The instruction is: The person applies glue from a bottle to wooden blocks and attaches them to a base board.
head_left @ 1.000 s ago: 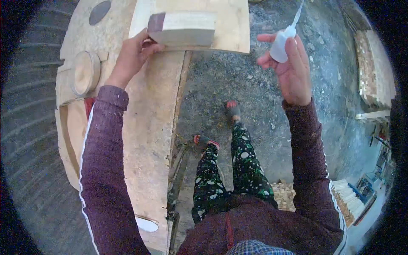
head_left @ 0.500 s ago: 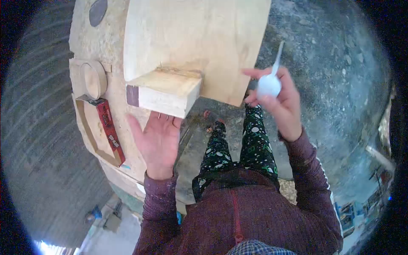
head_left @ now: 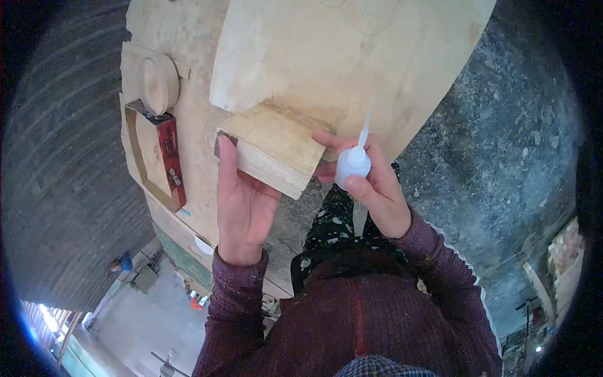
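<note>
A pale wooden block (head_left: 276, 135) projects from the near edge of a large plywood piece (head_left: 352, 56). My left hand (head_left: 245, 207) grips the block from below, the thumb on its left corner beside a dark reddish-brown patch (head_left: 221, 143) and the fingers partly hidden underneath. In my right hand (head_left: 383, 195) is a small white squeeze bottle (head_left: 353, 164) with a long thin nozzle pointing up and away. The index finger of that hand reaches to the block's right edge.
Left of the plywood, a round wooden ring (head_left: 158, 85) and an open tray-like frame with a red printed box (head_left: 168, 157) along one side lie on the work table (head_left: 195, 125). A grey, stained floor (head_left: 496, 144) stretches to the right.
My left hand has moved up onto the block, its thumb now on the corner. The right hand has brought the bottle left, close to the block. The view has shifted.
</note>
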A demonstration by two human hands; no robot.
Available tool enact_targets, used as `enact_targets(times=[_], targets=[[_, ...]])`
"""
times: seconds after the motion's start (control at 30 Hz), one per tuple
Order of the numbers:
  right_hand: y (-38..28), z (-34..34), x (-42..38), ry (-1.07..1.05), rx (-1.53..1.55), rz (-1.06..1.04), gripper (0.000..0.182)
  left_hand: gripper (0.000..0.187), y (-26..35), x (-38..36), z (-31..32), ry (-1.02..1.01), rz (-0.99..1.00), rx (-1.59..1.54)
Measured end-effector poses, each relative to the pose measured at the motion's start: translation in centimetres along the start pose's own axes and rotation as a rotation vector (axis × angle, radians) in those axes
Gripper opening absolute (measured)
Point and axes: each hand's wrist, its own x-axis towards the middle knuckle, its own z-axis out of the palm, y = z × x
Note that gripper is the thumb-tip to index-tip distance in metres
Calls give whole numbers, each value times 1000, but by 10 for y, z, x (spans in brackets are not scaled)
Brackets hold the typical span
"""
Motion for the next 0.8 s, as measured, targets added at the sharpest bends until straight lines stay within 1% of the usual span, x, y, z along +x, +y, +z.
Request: enact_targets(times=[0.1, 0.2, 0.27, 0.3, 0.33, 0.37, 0.43, 0.5, 0.53, 0.6, 0.67, 0.7, 0.73, 0.77, 0.8], targets=[[5, 4, 4, 7, -7, 0, 38, 56, -2, -1, -3, 7, 11, -20], [11, 7, 4, 20, -83, -4, 41, 56, 1, 0, -10, -30, -29, -76], [14, 7, 3, 29, -149, 14, 41, 57, 0, 1, -13, -18, -22, -87], [10, 5, 1, 30, -147, 17, 41, 58, -3, 0, -9, -8, -15, -90], [10, 5, 1, 44, -76, 9, 41, 58, -4, 0, -8, -8, -16, -93], [9, 5, 1, 60, -5, 1, 40, 58, -6, -1, -7, -9, -17, -62], [14, 2, -1, 74, 9, -22, 39, 59, -4, 0, -5, -12, -19, -31], [15, 2, -2, 86, 19, -37, 38, 59, 0, 2, -2, -79, -47, 85], [14, 2, 0, 94, 7, -32, 38, 59, -2, 0, -1, -78, -47, 81], [10, 1, 3, 104, -4, -36, 38, 58, -7, -2, 6, -25, 58, 132], [7, -4, 3, 29, -150, 16, 39, 57, -13, -6, 14, -36, 65, 98], [4, -4, 4, 32, -152, 19, 39, 57, -17, -11, 18, -39, 70, 63], [1, -2, 8, -8, -294, -9, 40, 57, -25, -17, 24, -39, 70, 61], [-2, 0, 11, -51, -435, -41, 41, 58, -33, -24, 32, 38, 28, 68], [-1, 2, 12, -57, -434, -42, 41, 60, -36, -28, 35, 118, -9, 74]])
